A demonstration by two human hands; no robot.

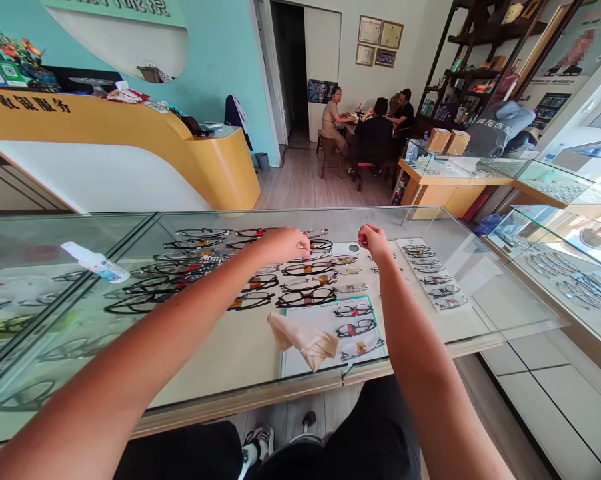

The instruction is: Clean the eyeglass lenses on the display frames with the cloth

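My left hand is over the far rows of eyeglasses on the glass display case, fingers curled together. Anything in its grip is too small or hidden to make out. To its right, my right hand hovers near the far edge with its fingers bent inward; what they pinch, if anything, does not show. Between and below both hands are dark-framed eyeglasses in rows, many with coloured tags on the lenses. Closer to me, a beige cleaning cloth lies crumpled beside several eyeglasses on a white, green-edged board.
A white spray bottle lies at the left of the case. On the right is a white tray of eyeglasses. Beyond stand a yellow counter and people seated at a table. More glass cases line the right.
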